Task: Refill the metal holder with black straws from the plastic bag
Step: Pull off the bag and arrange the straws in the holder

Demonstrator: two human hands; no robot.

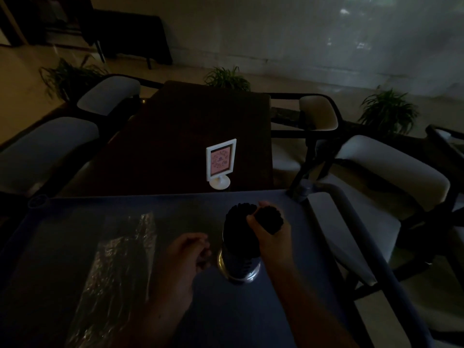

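The scene is very dim. A round metal holder [238,271] stands on the grey cart top [251,317], with black straws [237,229] upright in it. My right hand [270,234] grips a separate bundle of black straws [271,219] right beside the top of those in the holder. Just left of the holder rests my left hand [188,254], fingers loosely curled with nothing visible in them. The clear plastic bag [115,272] lies flat on the cart's left side, dark straws showing inside.
A white-framed table sign [221,160] stands on the dark table [175,136] beyond the cart. Cushioned chairs [391,167] flank the table on both sides. The cart's handle rail [364,234] runs along the right. Potted plants [227,77] line the floor behind.
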